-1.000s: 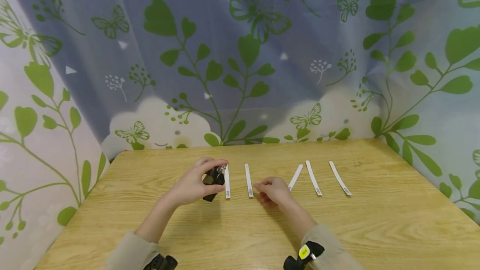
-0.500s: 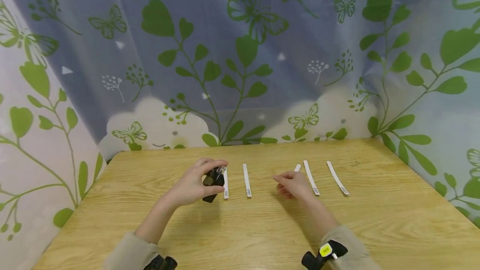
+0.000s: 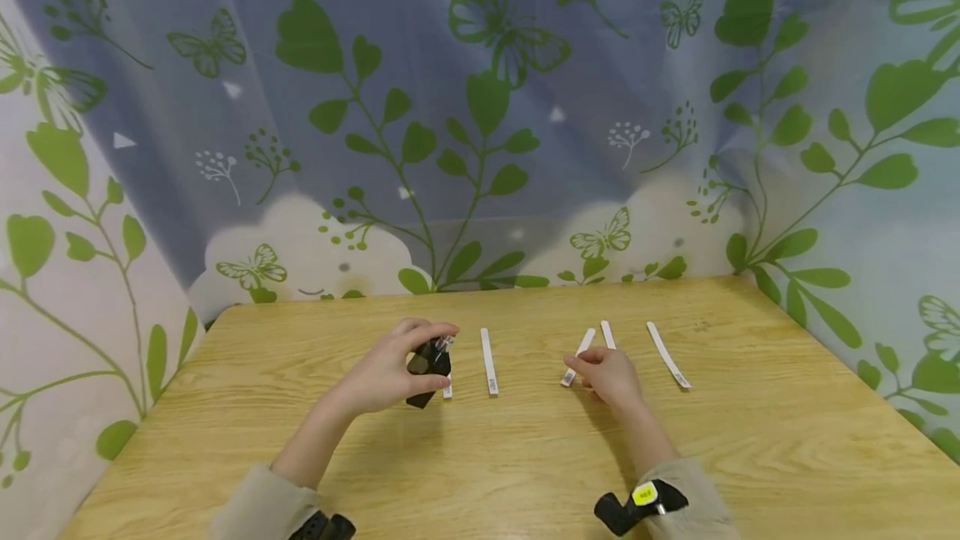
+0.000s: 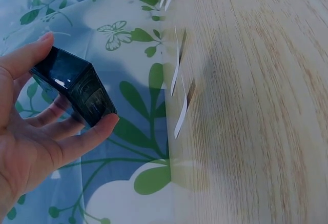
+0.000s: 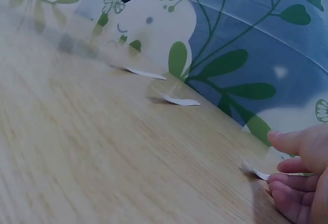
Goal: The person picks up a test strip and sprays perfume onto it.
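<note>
My left hand (image 3: 378, 369) grips a black perfume bottle (image 3: 427, 363) with a clear spray top, thumb on one side and fingers on the other. It is tilted above the table, and its dark glossy base (image 4: 64, 67) shows in the left wrist view. Beneath it lies a white paper test strip (image 3: 447, 391), partly hidden. My right hand (image 3: 617, 380) hovers at a slanted test strip (image 3: 567, 378), its fingertips overlapping the strip. In the right wrist view the thumb (image 5: 284, 141) is apart from the loosely bent fingers, with the strip (image 5: 259, 174) just beyond them.
Another test strip (image 3: 489, 362) lies between my hands. One more strip (image 3: 607, 334) is partly covered by my right hand, and a curved strip (image 3: 667, 357) lies farther right. A leaf-patterned curtain (image 3: 360, 148) hangs behind the wooden table (image 3: 465, 473).
My right hand has moved right, away from the second strip, to the slanted strip. My left hand keeps its grip on the perfume bottle. The view has shifted slightly.
</note>
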The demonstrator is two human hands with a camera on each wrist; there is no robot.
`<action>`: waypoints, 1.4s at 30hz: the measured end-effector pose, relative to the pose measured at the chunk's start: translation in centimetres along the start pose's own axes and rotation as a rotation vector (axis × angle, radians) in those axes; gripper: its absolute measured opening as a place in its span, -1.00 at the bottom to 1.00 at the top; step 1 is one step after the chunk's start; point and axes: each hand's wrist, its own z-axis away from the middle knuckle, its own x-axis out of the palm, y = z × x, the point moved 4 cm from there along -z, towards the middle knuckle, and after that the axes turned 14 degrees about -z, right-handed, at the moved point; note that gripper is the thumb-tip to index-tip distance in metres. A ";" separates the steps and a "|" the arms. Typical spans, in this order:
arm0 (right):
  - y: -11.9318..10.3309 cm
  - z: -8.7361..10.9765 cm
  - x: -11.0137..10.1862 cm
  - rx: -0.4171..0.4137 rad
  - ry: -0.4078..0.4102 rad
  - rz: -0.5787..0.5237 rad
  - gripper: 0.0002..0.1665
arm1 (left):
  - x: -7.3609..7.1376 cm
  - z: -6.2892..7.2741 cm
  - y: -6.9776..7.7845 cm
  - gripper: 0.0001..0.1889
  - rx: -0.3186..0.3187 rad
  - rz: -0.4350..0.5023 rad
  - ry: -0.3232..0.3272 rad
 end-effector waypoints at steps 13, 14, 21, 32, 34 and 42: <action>-0.1 0.1 0.4 -0.109 0.017 0.290 -0.57 | 0.1 0.0 -0.2 -0.38 -0.007 0.020 -0.011; -0.1 0.1 0.5 -0.114 0.007 0.311 -0.57 | 0.1 0.1 -0.1 -0.37 -0.007 0.016 -0.012; -0.2 0.2 1.1 -0.129 -0.037 0.401 -0.44 | 0.1 0.1 -0.2 -0.36 -0.007 0.015 -0.024; -0.4 0.2 1.5 -0.186 -0.072 0.505 -0.24 | 0.1 0.1 -0.1 -0.37 -0.004 0.022 -0.043; -0.5 0.2 1.7 -0.194 -0.080 0.524 -0.37 | 0.1 0.1 -0.1 -0.36 -0.005 0.018 -0.048; -0.7 0.4 1.9 -0.186 -0.097 0.481 -0.47 | 0.2 0.1 0.0 -0.36 -0.004 0.030 -0.071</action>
